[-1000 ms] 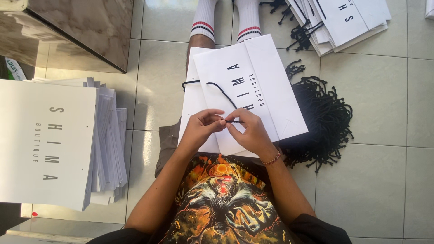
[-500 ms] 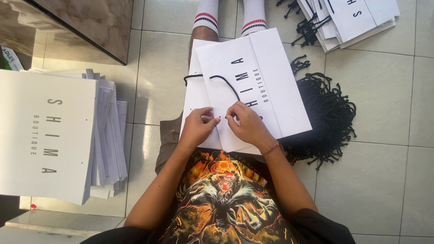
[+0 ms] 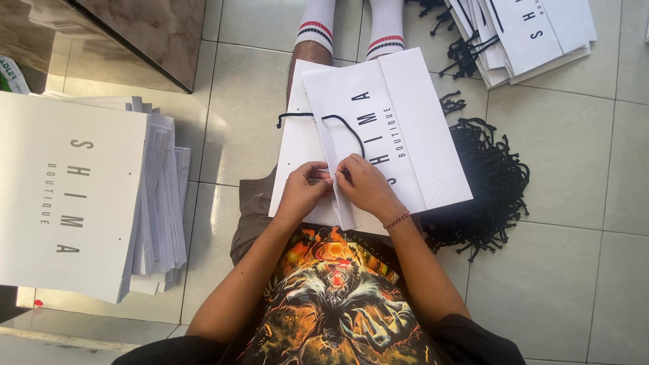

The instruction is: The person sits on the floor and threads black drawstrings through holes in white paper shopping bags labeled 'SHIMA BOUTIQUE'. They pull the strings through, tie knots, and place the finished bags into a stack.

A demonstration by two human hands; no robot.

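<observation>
Sunlit pale tiled floor (image 3: 257,88); brown marbled cabinet (image 3: 135,34) at upper left.

Both hands, left hand (image 3: 304,189) and right hand (image 3: 362,186), pinch black cord (image 3: 338,123) at white paper bag (image 3: 399,128) edge on lap.

A paper bag (image 3: 399,135) lies on the person's lap; a stack of flat bags (image 3: 81,196) at nine o'clock, a cord pile (image 3: 490,189) at three, more bags (image 3: 527,34) at one.

flat bag stack (image 3: 74,196) | loose black cords (image 3: 487,182) | corded bags (image 3: 534,30)
</observation>
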